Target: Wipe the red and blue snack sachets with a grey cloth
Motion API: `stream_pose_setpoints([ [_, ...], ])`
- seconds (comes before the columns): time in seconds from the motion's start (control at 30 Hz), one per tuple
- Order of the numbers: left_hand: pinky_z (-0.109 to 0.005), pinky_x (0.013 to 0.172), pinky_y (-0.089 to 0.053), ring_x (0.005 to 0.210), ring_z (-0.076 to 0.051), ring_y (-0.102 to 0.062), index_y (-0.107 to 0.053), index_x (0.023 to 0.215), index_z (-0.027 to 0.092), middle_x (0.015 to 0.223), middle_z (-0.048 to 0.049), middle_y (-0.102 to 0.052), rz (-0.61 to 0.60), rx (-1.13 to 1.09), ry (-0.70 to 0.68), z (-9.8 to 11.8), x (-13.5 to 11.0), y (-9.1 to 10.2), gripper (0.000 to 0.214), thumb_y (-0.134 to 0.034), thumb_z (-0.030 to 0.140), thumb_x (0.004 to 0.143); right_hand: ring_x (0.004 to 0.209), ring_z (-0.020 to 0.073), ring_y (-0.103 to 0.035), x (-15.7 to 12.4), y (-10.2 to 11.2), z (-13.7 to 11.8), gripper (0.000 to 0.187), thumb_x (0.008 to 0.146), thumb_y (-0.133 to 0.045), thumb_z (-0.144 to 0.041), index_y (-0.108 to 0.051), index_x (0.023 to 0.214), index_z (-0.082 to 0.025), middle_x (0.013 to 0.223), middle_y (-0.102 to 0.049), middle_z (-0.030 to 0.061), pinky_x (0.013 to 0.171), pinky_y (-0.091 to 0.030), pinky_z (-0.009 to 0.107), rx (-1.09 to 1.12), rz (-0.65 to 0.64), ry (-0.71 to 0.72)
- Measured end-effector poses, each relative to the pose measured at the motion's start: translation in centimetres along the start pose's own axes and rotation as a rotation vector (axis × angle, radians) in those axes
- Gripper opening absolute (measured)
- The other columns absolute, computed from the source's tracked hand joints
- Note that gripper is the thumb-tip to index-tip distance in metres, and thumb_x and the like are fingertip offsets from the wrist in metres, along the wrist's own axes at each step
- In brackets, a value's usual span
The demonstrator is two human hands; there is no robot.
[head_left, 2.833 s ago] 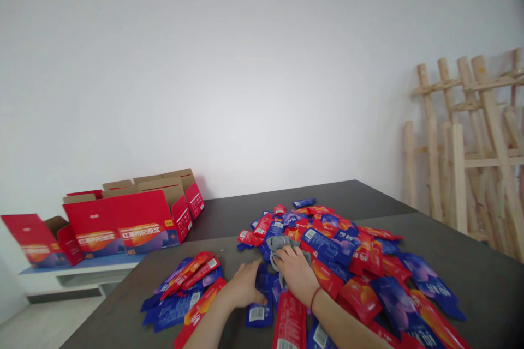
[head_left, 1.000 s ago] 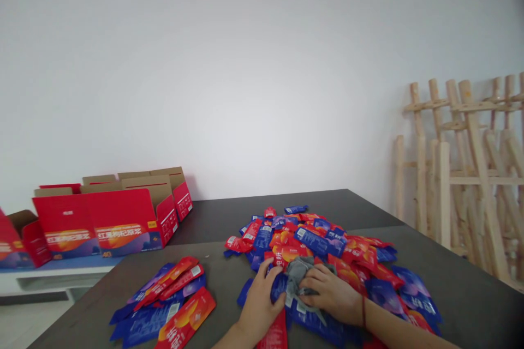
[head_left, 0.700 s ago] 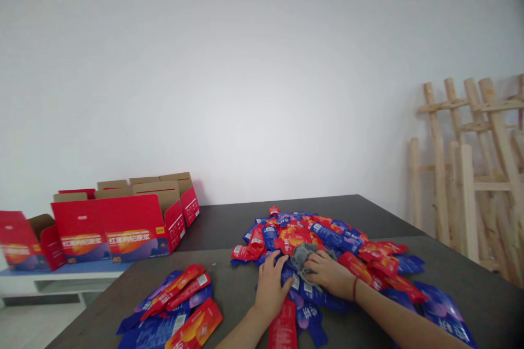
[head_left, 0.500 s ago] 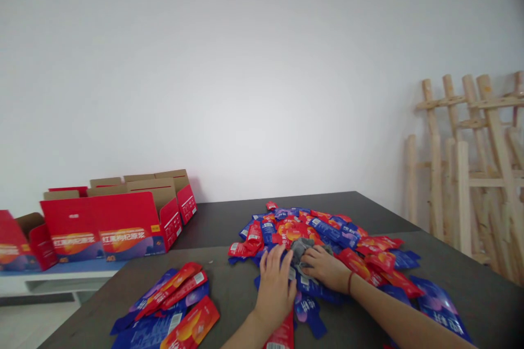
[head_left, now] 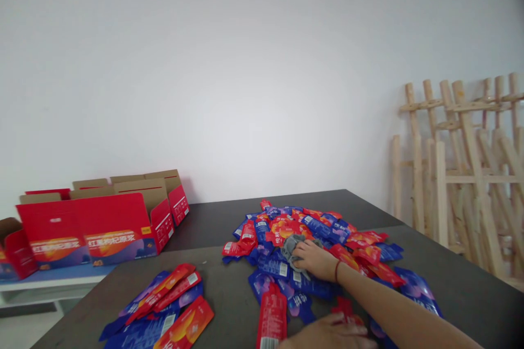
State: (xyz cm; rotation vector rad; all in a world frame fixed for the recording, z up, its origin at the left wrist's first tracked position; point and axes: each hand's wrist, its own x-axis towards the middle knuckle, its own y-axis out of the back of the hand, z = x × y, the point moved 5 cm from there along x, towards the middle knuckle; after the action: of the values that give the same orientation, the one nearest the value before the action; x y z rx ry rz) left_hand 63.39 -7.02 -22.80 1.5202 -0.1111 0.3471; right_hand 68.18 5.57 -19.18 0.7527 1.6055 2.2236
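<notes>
A heap of red and blue sachets (head_left: 315,229) lies on the dark table (head_left: 470,283). My right hand (head_left: 313,260) reaches across onto the heap, its fingers closed on a crumpled grey cloth (head_left: 291,245). At the bottom edge, close to me, my left hand (head_left: 327,335) lies flat with fingers stretched out, partly beneath my right forearm and holding nothing. A red sachet (head_left: 271,317) lies just left of it and a small red one (head_left: 346,308) just beyond it.
A smaller stack of sachets (head_left: 164,308) sits on the table's near left. Open red cardboard boxes (head_left: 94,229) stand on a low white shelf (head_left: 49,286) at the left. Wooden frames (head_left: 458,174) lean on the wall at the right.
My left hand has drawn back from the heap beside the cloth to the near edge of the table. My right hand stays on the grey cloth.
</notes>
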Motion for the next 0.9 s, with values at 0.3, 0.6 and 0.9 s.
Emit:
stream_pose_setpoints([
  [0.3,-0.038,0.105,-0.032,0.124,-0.023,-0.045,-0.048,0.128,0.021,0.134,-0.0083,-0.052,-0.005,-0.066,0.302,-5.4,-4.3,6.8,0.05,-0.047,0.048,0.086,0.116,0.0218,-0.043,2.6,4.9,-0.6,0.045,0.079,-0.038,-0.007,-0.061,0.116,-0.02,0.123,-0.054,0.0094,0.103,-0.031,0.041,0.339,0.415,-0.515],
  [0.6,-0.048,0.107,-0.023,0.128,-0.028,-0.036,-0.048,0.129,0.02,0.136,-0.011,-0.047,-0.065,0.231,0.824,-11.2,-12.7,11.1,0.059,-0.056,0.014,0.071,0.117,0.0224,-0.042,0.5,6.1,-6.8,0.047,0.076,-0.04,-0.008,-0.061,0.113,-0.028,0.121,-0.056,0.0038,0.102,-0.028,0.043,0.336,0.208,-0.436],
  [0.9,-0.033,0.088,-0.041,0.099,-0.02,-0.059,-0.062,0.099,0.018,0.104,-0.0089,-0.066,0.11,0.153,0.948,-10.3,-13.2,11.7,0.029,-0.036,0.016,0.087,0.114,0.0215,-0.047,-1.8,2.7,-4.5,0.046,0.074,-0.038,-0.008,-0.06,0.112,-0.023,0.118,-0.057,0.0075,0.098,-0.036,0.039,0.342,0.201,-0.658],
])
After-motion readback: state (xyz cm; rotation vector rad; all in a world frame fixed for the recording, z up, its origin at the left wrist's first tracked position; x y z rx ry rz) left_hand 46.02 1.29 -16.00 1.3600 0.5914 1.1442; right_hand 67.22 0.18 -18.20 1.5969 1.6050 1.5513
